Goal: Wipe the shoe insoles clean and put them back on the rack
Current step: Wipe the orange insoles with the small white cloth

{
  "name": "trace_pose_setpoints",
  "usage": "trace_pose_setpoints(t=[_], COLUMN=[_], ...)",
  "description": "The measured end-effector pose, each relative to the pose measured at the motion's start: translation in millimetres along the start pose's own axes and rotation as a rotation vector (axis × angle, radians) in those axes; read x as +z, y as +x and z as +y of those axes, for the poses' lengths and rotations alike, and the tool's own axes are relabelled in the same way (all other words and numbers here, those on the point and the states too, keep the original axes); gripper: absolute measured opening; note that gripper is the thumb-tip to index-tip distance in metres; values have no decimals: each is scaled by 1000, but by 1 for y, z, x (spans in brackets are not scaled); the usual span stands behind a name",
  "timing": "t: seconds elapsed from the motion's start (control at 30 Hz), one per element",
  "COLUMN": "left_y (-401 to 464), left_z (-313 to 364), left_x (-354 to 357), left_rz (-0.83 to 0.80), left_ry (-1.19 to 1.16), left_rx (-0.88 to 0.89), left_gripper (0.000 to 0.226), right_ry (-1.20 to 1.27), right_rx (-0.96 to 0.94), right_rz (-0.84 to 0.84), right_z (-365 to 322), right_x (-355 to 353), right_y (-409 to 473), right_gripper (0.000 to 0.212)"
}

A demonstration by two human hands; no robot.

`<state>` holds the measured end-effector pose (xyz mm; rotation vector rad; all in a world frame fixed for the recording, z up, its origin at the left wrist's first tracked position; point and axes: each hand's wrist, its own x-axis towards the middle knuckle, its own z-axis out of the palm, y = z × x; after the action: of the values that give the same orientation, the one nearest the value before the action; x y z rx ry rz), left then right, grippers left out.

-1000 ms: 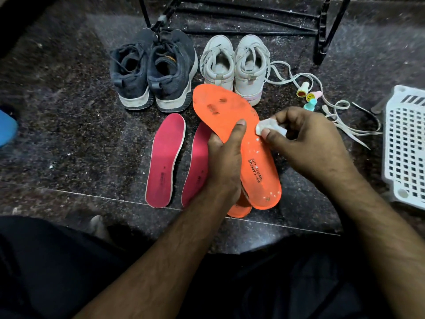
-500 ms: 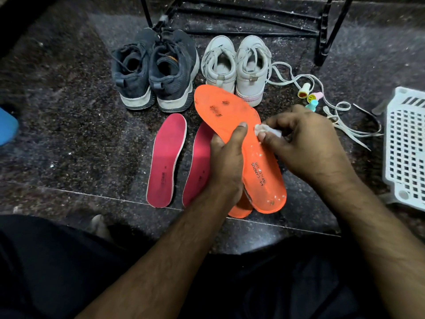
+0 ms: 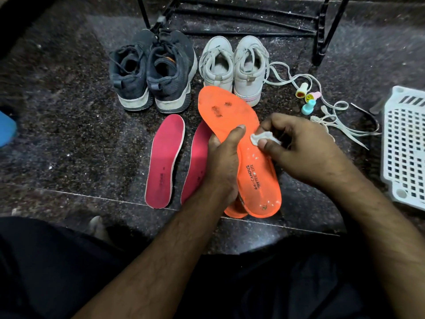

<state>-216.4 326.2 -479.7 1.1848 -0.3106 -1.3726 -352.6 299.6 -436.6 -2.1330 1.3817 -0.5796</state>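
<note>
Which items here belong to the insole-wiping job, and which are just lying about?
Job: orange insole, wipe, left hand, right hand, pink insoles, rack.
Lying about: dark shoes, white shoes, laces, stampers, basket.

Both forearms are reaching forward from the near edge, bare, and converging toward the middle. The left hand (image 3: pixel 224 164) is gripping the insole (image 3: pixel 250 162) from its left edge, back of the hand up, thumb lying along the top face and pointing far, fingers curling underneath out of sight. The right hand (image 3: pixel 305 150) is sitting just to the right, knuckles up, pinching a small wipe (image 3: pixel 261 137) between thumb and forefinger and pressing it on the insole's right edge.
</note>
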Motion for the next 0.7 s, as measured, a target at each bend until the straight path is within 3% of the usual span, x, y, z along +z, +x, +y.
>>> trace_pose_setpoints(t=[0.2,0.4,0.57,0.7], left_y=[-5,2,-6,-6], left_z=[-4,1,-1,1], left_x=[6,1,8,6], left_rz=[-90,-17,-142,-126], left_ry=[53,18,66,45], left_rx=[31,49,20,30], left_gripper=[20,30,25,21], right_ry=[-5,-53,49,97], right_rx=[36,38,48,102], right_rz=[176,-56,166,48], right_z=[0,-1,0,2], right_x=[-4,-4,-4,-5], right_y=[4,-2,0,5], right_gripper=[10,14,7,6])
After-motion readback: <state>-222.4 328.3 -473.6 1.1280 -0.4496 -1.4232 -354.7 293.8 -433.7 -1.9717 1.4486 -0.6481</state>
